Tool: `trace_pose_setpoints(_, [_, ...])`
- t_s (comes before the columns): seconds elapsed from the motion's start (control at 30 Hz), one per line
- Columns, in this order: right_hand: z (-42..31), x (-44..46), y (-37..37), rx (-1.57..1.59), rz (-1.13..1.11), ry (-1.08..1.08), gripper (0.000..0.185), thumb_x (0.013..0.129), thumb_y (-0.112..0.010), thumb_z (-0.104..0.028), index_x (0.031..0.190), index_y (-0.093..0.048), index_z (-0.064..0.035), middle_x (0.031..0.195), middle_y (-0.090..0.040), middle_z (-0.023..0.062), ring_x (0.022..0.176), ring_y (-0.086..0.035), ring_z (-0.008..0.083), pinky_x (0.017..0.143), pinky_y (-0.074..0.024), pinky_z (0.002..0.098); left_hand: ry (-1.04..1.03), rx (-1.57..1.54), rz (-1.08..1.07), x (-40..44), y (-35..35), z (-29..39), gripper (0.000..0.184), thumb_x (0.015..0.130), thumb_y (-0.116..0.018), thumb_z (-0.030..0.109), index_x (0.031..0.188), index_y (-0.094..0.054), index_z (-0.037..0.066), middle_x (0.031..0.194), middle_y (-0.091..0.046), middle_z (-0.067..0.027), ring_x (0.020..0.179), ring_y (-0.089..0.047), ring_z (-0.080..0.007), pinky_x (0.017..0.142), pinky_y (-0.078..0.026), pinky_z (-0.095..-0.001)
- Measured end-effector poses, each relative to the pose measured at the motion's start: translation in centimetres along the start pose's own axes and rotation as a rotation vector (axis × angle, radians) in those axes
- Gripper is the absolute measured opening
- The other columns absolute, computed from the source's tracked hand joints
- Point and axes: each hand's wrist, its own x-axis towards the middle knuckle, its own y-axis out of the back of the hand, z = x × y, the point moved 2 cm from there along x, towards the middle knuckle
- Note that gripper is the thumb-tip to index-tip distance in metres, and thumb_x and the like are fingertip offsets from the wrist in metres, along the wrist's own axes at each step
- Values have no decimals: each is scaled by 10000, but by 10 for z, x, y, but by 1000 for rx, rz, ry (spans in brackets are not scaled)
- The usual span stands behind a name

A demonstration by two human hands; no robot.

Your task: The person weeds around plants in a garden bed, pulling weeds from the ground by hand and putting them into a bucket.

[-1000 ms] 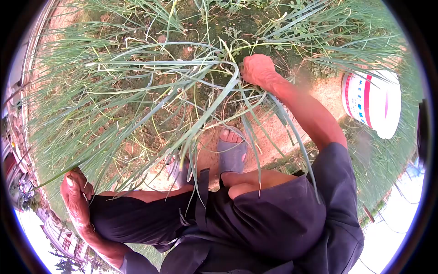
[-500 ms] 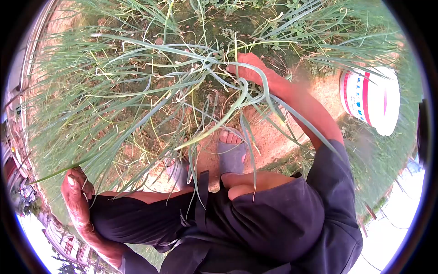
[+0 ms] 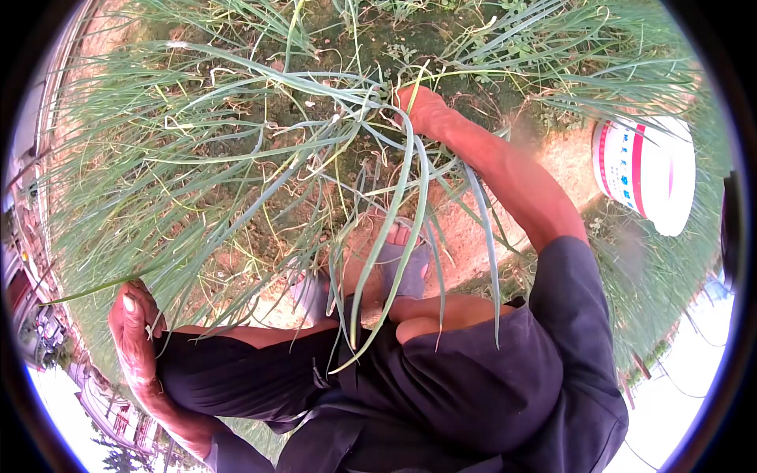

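Note:
Long green onion-like leaves point(image 3: 408, 169) spread from the top middle, some bending down over my legs. At their base, my right hand point(image 3: 419, 109) reaches in with its fingers mostly hidden behind the leaves, so what it grips cannot be made out. At the lower left, my left hand point(image 3: 134, 314) rests by my knee with its fingers curled and pressed together. A single long green leaf point(image 3: 98, 291) passes at its fingertips, and a small pale bit shows near the fingers.
A white bucket point(image 3: 643, 173) with red bands and blue print stands on the right, beside a strip of bare soil point(image 3: 556, 169). Dense green plants point(image 3: 118, 158) grow to the left. My feet in grey sandals point(image 3: 402, 264) are below the leaves.
My right hand has shifted slightly left and deeper into the plant base. The long leaves beside it have swung and now hang down across my knees. My left hand has hardly moved.

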Motion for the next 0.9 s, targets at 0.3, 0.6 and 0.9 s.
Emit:
trace_pose_setpoints(0.3, [-10, 2, 2, -44, -44, -41, 228, 780, -610, -96, 986, -698, -56, 1006, -689, 163, 982, -658, 327, 824, -545, 416, -164, 202, 293, -14, -58, 44, 269, 968, -523, 342, 975, -503, 74, 738, -415, -10, 603, -379, -95, 564, -341, -239])
trace_pose_setpoints(0.6, [74, 7, -29, -181, -51, 161, 314, 774, -570, -259, 966, -689, -40, 1036, -661, 213, 969, -643, 344, 908, -490, 376, -56, 143, 134, -23, -54, 60, 279, 964, -539, 323, 965, -565, 45, 831, -462, -21, 686, -404, -97, 615, -343, -244])
trace_pose_setpoints(0.9, [71, -8, -25, 261, 361, -4, 360, 821, -619, -260, 984, -616, 61, 927, -643, 271, 906, -637, 384, 833, -511, 402, -349, 332, 672, -14, -84, 49, 414, 976, -512, 408, 735, -460, 75, 614, -381, -2, 483, -373, -85, 451, -329, -232])
